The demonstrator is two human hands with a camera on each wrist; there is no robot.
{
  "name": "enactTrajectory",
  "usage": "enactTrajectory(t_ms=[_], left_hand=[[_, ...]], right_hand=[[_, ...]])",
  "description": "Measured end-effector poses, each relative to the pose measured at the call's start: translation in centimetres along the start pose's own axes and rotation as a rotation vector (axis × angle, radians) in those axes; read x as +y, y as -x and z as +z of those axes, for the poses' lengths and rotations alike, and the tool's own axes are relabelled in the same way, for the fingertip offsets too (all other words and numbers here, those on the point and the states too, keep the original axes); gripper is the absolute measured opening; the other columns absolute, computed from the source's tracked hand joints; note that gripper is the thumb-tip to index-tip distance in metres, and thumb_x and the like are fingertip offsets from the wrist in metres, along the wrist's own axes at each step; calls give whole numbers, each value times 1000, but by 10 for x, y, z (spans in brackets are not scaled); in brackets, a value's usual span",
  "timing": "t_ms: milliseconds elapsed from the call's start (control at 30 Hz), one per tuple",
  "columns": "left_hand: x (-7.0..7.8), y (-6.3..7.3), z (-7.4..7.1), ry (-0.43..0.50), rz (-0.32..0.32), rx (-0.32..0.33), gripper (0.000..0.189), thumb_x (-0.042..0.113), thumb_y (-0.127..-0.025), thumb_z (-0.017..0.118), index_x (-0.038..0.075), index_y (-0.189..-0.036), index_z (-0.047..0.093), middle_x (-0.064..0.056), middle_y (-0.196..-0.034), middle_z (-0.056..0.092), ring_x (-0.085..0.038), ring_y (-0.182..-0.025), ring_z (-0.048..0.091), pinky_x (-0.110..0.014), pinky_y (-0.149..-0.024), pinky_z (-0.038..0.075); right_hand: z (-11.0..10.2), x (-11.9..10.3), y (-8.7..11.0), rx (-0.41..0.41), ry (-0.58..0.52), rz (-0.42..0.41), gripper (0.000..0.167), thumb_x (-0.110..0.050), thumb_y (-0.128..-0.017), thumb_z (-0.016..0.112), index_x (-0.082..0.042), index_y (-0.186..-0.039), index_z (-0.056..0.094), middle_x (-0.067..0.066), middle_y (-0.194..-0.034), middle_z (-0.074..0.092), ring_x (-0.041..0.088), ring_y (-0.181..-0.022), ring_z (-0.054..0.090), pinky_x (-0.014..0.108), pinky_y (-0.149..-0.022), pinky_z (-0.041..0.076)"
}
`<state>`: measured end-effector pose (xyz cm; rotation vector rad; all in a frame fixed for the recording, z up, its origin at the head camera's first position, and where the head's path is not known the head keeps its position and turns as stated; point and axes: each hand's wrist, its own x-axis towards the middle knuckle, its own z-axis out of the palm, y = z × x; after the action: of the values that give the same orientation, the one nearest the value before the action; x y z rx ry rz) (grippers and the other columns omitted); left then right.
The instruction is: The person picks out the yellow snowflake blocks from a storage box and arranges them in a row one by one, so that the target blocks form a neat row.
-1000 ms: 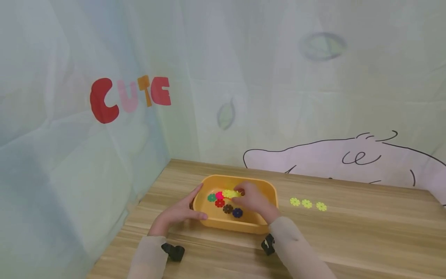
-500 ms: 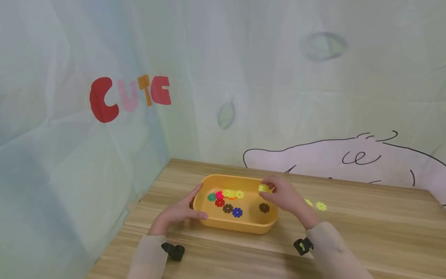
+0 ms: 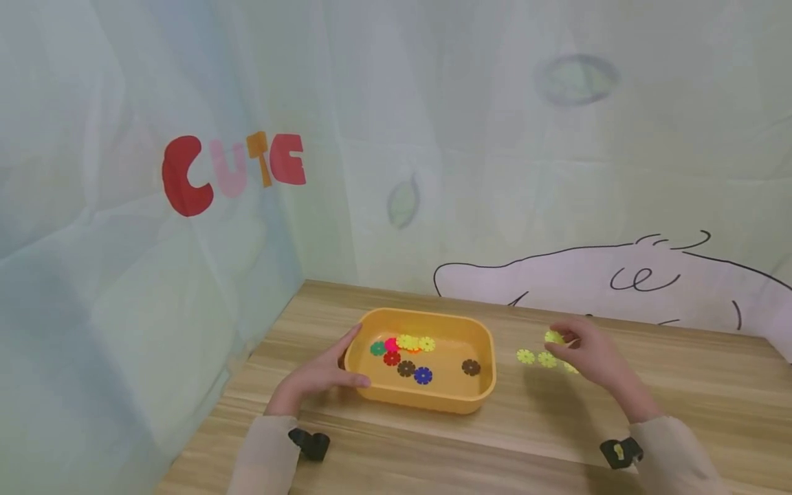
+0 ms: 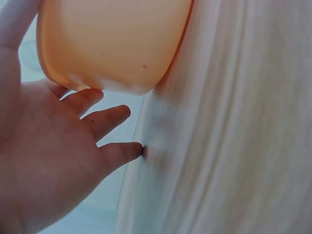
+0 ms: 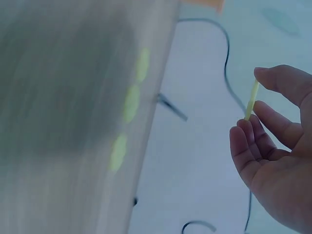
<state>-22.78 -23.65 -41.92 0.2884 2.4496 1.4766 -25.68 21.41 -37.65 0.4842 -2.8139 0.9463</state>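
An orange-yellow plastic tray [image 3: 427,400] stands on the wooden table. My left hand [image 3: 315,372] holds its left end, thumb over the near rim and fingers along the outer wall; the left wrist view shows the spread lower fingers [image 4: 111,119] below it. Over the table right of the tray, my right hand [image 3: 584,350] pinches a yellow flower-shaped disc [image 5: 252,100] between thumb and fingertips. Beneath lie three similar yellow discs [image 3: 525,356] in a row, the rightmost partly hidden by the hand. Inside the tray are several flower discs, among them yellow, green [image 3: 378,348], red [image 3: 392,358] and blue [image 3: 423,375].
A brown disc [image 3: 471,367] lies alone at the tray's right end. Fabric walls with printed letters [image 3: 187,176] and a cartoon outline [image 3: 594,271] close off the table's left and far edges. Each wrist carries a black camera mount [image 3: 621,452].
My right hand has lifted a yellow disc out of the tray and carried it right, over the row on the table. The left hand stays at the tray's left end.
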Motion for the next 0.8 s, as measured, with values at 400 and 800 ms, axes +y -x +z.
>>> enactTrajectory(t_ms=[400, 800], left_hand=[[-1, -1, 0, 4, -16, 8, 109, 29, -76, 81, 20, -157, 9, -13, -162, 10, -39, -145, 14, -64, -112, 14], [0, 0, 0, -7, -19, 7, 109, 30, -76, 81, 22, -157, 8, -13, -162, 8, -39, -146, 11, -65, -112, 12]], right_hand=[[-11, 65, 11, -21, 87, 116, 42, -16, -87, 69, 18, -111, 59, 34, -106, 62, 42, -93, 60, 52, -79, 52], [-11, 93, 8, -116, 100, 164, 44, -17, -87, 67, 20, -110, 58, 37, -106, 61, 49, -98, 58, 57, -85, 48]])
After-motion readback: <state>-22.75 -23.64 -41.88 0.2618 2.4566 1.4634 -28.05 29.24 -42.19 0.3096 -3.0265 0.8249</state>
